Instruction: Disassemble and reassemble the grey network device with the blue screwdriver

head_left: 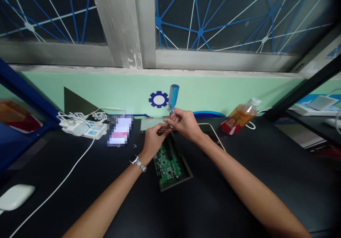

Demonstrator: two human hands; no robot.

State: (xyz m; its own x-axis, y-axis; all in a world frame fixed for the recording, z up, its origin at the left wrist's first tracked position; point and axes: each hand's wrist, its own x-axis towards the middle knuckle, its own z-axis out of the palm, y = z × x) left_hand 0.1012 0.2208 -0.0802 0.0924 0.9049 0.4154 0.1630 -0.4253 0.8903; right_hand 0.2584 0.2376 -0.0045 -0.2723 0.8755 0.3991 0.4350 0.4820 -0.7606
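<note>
A screwdriver with a clear blue handle stands nearly upright, handle up, over the far end of a green circuit board. The board sits in a dark metal frame on the black desk. My right hand pinches the screwdriver's shaft just below the handle. Close beside it, my left hand has its fingertips pressed together near the lower shaft, above the board's far end. The tip of the screwdriver and whatever my left fingers pinch are hidden. A few tiny shiny parts, perhaps screws, lie left of my left hand.
A lit phone lies left of the board, beside a white power strip with cables. A white mouse is at the near left. Behind my right forearm are a white-edged device and a tilted drink bottle. A green wall closes the back.
</note>
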